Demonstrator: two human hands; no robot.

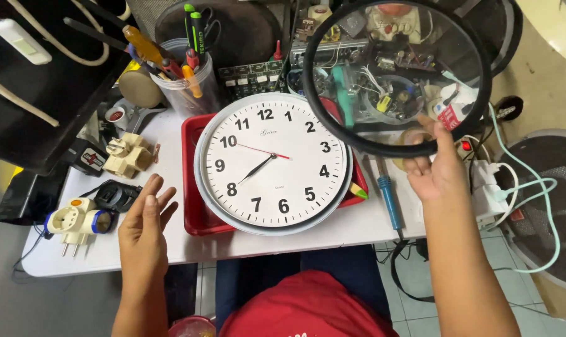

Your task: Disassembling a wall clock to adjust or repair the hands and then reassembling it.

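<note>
Our right hand (437, 170) is pinching the black rim of the round clear cover (396, 73), lifting it above the cluttered desk. Our left hand (144, 224) is hovering with fingers spread, empty, beside the white wall clock (271, 163) lying on the red tray (195, 206).

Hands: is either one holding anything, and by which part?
The right hand holds the black-rimmed round clock cover by its lower rim. The left hand is open and holds nothing.

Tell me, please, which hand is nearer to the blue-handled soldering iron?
Right. The right hand, holding up the round clear cover, is just right of the soldering iron; the left hand hovers open across the clock.
</note>
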